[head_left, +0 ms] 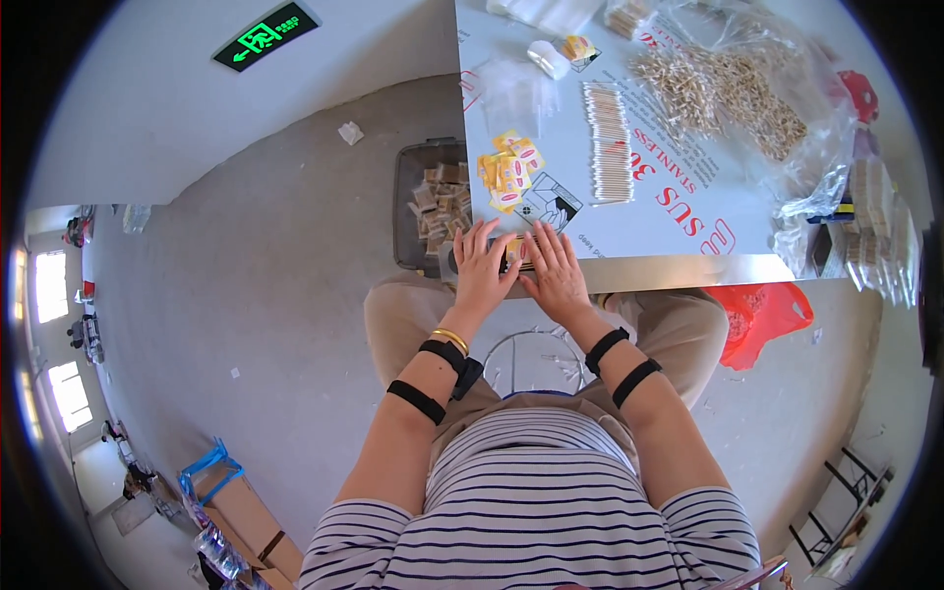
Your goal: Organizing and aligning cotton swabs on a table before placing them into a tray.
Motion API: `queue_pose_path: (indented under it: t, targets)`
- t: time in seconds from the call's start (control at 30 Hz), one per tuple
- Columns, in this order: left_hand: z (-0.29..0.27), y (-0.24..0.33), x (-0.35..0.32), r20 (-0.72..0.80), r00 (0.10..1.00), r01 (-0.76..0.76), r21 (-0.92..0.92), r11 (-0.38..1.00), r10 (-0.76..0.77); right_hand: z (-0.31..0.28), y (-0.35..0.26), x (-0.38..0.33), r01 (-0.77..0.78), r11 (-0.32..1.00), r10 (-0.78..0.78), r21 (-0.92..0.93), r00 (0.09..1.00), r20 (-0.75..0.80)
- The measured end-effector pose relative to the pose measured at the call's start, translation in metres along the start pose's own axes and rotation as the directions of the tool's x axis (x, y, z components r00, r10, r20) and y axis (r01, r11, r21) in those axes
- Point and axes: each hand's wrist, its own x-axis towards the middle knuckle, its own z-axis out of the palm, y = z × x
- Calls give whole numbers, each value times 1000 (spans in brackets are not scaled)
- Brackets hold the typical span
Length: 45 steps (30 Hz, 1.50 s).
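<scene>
At the near edge of the metal-topped table point(678, 267), my left hand point(477, 264) and my right hand point(557, 271) lie side by side, palms down with fingers stretched out. Between them shows a small yellow-and-white card or packet point(517, 252), with something dark beside it by my left thumb; the hands partly cover both. Just beyond my fingers is a loose heap of yellow-and-white cards point(509, 169). Farther right, cotton swabs point(610, 143) are laid in a long, even row. Behind them, a big pile of loose cotton swabs point(728, 93) spills from a clear plastic bag point(821, 147).
Left of the table stands a grey bin point(401, 221) holding several small packs point(441, 202). Clear plastic sleeves point(516, 93) and a white roll point(548, 59) lie at the back left. Bagged packs point(873, 221) sit at the right edge. A red bag point(762, 317) is below the table.
</scene>
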Motion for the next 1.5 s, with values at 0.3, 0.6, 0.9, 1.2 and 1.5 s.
queue_pose_path:
  t: [0.3, 0.6, 0.9, 1.2, 1.5]
  targets:
    - [-2, 5, 7, 12, 999, -33, -33, 999, 34, -13, 21, -2, -40, 992, 49, 117, 996, -71]
    - [11, 3, 10, 0, 1000, -15, -16, 1000, 15, -9, 23, -2, -39, 996, 43, 75, 998, -49]
    - [20, 12, 11, -43, 998, 43, -24, 999, -44, -11, 22, -3, -38, 994, 44, 102, 998, -51]
    - [12, 8, 3, -35, 999, 32, 19, 999, -31, -12, 32, -17, -97, 994, 99, 47, 994, -50]
    - [12, 1, 5, -82, 990, 117, -1, 993, -117, -9, 13, -7, -69, 993, 73, 100, 996, -46]
